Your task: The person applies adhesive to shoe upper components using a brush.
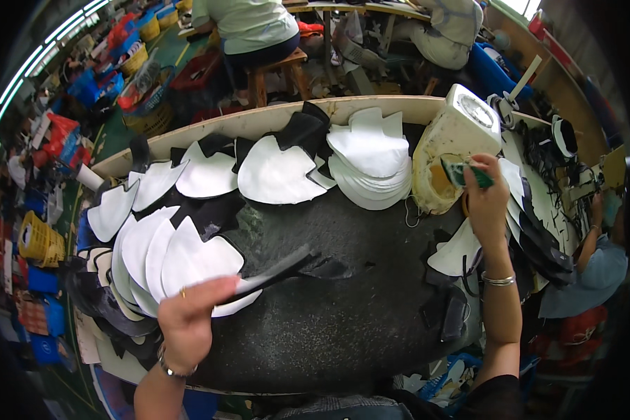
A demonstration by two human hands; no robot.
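Observation:
My left hand (189,318) grips a thin grey-black strip (276,269), blurred and raised over the dark worktable (343,308). Just left of it lie overlapping white shoe pieces (168,255). My right hand (486,199) is up at the right, closed on a green-handled brush (462,170). The brush head sits at the mouth of a yellowish glue pot (448,150). A bracelet circles each wrist.
More white pieces (367,154) and black pieces (304,126) are fanned along the table's far edge. Black strips (539,231) pile at the right. One person sits on a wooden stool (276,73) beyond. Another person (595,259) works at right.

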